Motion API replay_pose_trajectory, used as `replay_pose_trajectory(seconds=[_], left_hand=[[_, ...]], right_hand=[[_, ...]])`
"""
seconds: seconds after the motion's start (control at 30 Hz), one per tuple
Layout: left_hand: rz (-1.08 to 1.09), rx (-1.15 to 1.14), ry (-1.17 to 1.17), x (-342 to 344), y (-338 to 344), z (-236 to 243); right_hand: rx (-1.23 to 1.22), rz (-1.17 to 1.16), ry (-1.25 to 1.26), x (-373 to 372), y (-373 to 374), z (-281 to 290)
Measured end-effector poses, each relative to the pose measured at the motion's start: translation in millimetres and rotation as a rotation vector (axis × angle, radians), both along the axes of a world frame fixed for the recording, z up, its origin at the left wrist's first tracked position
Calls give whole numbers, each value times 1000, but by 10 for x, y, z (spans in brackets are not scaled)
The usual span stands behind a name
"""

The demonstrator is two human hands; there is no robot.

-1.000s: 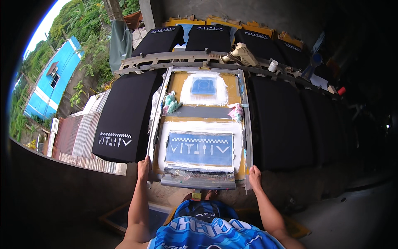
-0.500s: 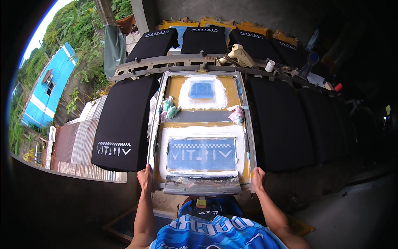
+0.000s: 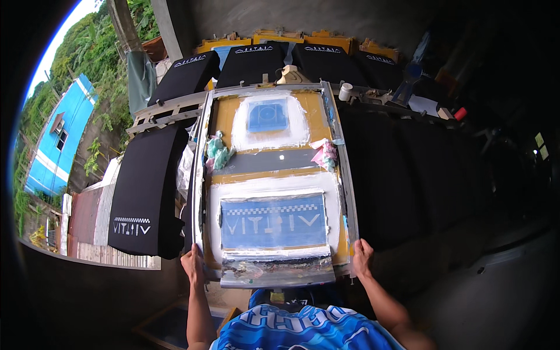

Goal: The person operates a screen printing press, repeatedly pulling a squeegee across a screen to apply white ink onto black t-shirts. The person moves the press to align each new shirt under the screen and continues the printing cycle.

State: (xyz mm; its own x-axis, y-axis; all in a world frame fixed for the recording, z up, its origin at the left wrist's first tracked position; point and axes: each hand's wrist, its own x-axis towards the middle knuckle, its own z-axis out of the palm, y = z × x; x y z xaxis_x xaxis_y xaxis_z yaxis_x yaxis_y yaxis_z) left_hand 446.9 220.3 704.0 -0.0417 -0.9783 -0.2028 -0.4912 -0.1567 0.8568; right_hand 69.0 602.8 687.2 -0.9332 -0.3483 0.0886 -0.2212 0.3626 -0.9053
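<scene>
A metal-edged screen-printing frame (image 3: pixel 274 160) is before me, with a blue stencil window of pale tool shapes near me and a smaller blue one farther off. My left hand (image 3: pixel 192 263) is closed around the near left side of the frame. On the near right side, my right hand (image 3: pixel 362 256) grips the other rail. A wide squeegee (image 3: pixel 277 273), smeared with ink, lies across the frame's near end. Crumpled rags, one greenish (image 3: pixel 219 151) and one pink (image 3: pixel 325 154), rest on its sides. What lies beneath the frame is hidden.
A black shirt (image 3: pixel 146 186) with a white print lies on the left, more black shirts (image 3: pixel 379 169) on the right. Behind the metal rail (image 3: pixel 166 111) are several printed shirts (image 3: pixel 251 61). A tan heat gun (image 3: pixel 290 74) and white bottle (image 3: pixel 346 91) sit along it.
The screen frame has risen, both hands still on it, and its far end now covers part of the rail and most of the heat gun. The view has shifted somewhat.
</scene>
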Motion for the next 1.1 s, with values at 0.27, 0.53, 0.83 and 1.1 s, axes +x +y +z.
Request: replay_pose_trajectory(seconds=[0.27, 0.53, 0.83, 1.1], left_hand=[[-5, 19, 113, -11, 221, 226], [43, 36, 21, -163, 307, 133], [48, 93, -54, -153, 155, 31], [8, 65, -77, -253, 91, 27]], right_hand=[[56, 28, -53, -1, 169, 183], [-4, 47, -44, -273, 132, -76], [-22, 59, -50, -259, 59, -138], [-6, 38, -127, -400, 57, -273]])
